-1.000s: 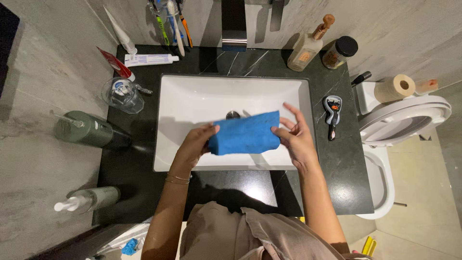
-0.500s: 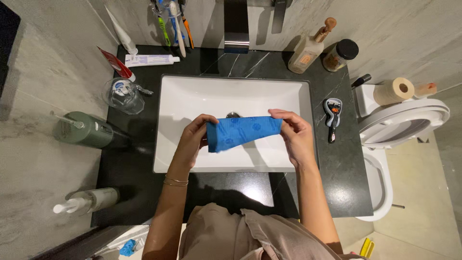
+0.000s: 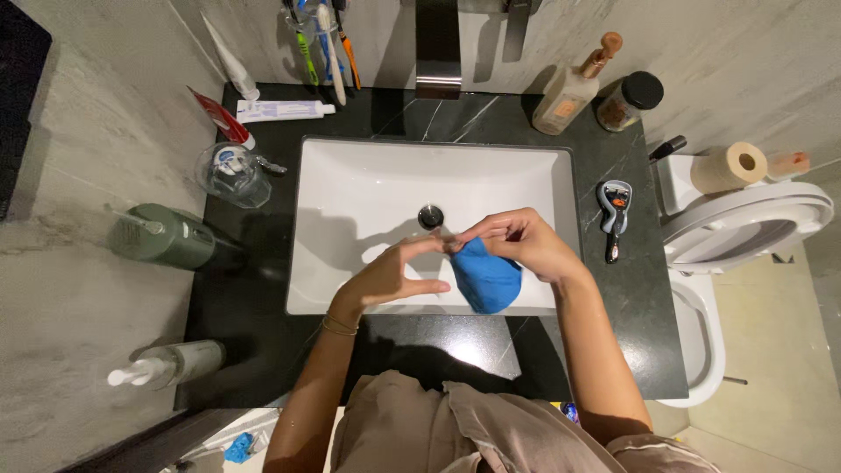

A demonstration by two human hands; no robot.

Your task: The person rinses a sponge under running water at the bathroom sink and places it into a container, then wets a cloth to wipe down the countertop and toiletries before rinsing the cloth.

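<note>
A blue cloth [image 3: 484, 278] hangs bunched over the white sink basin [image 3: 350, 184]. My right hand [image 3: 526, 243] pinches its top edge, so the cloth droops below the fingers. My left hand [image 3: 390, 273] is just left of the cloth with fingers spread, its fingertips meeting the right hand's at the cloth's top corner; whether they grip the cloth I cannot tell. The drain [image 3: 430, 215] shows just above the hands.
A black counter [image 3: 263, 315] surrounds the sink, with the faucet [image 3: 437, 52] at the back. Toothbrushes [image 3: 324, 35], toothpaste tubes [image 3: 285, 110], a glass [image 3: 232, 173] and green bottles [image 3: 166, 236] stand left. A bottle [image 3: 574, 88], jar [image 3: 631, 101] and razor [image 3: 615, 203] lie right, beside a toilet [image 3: 745, 228] and paper roll [image 3: 725, 168].
The cloth was stretched flat between both hands, then folded narrower; now it is gathered into a bunch hanging from the right hand, and the left hand has opened beside it.
</note>
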